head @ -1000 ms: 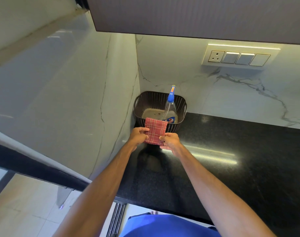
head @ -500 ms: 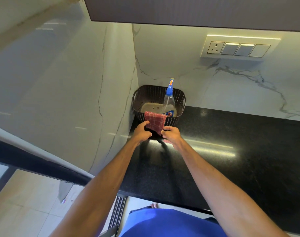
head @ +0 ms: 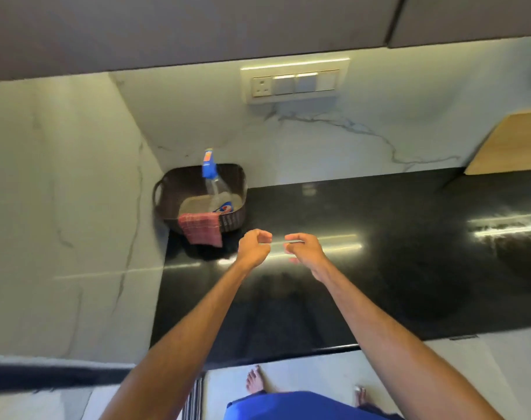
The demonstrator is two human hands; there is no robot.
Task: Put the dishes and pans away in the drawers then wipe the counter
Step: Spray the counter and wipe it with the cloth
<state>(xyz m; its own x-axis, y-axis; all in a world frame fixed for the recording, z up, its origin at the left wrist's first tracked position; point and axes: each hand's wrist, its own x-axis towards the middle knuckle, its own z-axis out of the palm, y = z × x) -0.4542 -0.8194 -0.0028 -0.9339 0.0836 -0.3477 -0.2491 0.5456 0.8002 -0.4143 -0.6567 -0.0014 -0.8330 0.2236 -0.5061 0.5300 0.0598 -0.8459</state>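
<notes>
- Left hand (head: 253, 248): raised over the surface, fingers loosely curled toward the palm and holding nothing. It is just right of the basket and apart from it.
- Right hand (head: 303, 250): level with the left hand, a small gap between the two. Fingers relaxed and slightly bent, thumb forward, holding nothing.
- Surface (head: 394, 268): black polished counter, speckled, with bright strips of reflected light. It runs from the left corner to the right edge of view.
- Cloth (head: 201, 228): red checked, folded, draped over the front rim of the basket. Its lower part hangs down the outer wall toward the surface; neither hand touches it.
- Basket (head: 232, 221): dark brown, perforated walls, loop handle on its left end. It stands on the surface in the back left corner, close to the side wall.
- Spray bottle (head: 212, 180): clear body, blue trigger head, red and blue label. It stands tilted inside the basket, head above the rim.
- Wall (head: 318, 140): white marble with grey veins, behind and to the left of the surface.
- Switch plate (head: 294, 81): cream, one socket and three rocker switches, on the back wall under a light strip.
- Cabinet (head: 197, 25): dark underside, above the wall.
- Wooden board (head: 512, 144): pale, at the far right against the back wall.
- Feet (head: 255, 380): bare, on the pale floor (head: 288, 371) below the front edge of the surface.
- Garment (head: 288, 404): blue, at the bottom of the view.
</notes>
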